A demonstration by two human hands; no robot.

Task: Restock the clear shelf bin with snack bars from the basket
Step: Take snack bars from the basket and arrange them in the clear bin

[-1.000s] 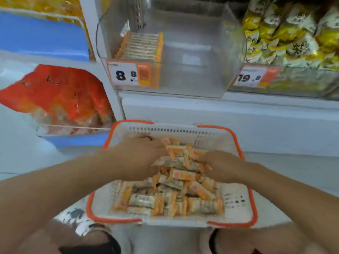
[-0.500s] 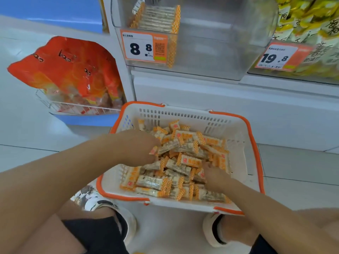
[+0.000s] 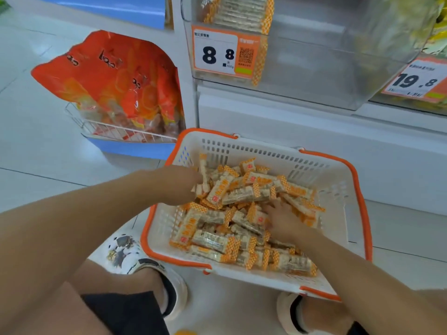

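Orange-and-clear wrapped snack bars (image 3: 244, 197) (checkered ends), heaped in white basket (image 3: 338, 189)

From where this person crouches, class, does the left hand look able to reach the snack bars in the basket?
Probably yes: the left hand is already over the open-topped basket, fingertips at the heap of snack bars, with nothing covering them.

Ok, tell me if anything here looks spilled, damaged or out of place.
Nothing stands out. The snack bars lie in a loose heap, all inside the basket; the clear shelf bin looks intact.
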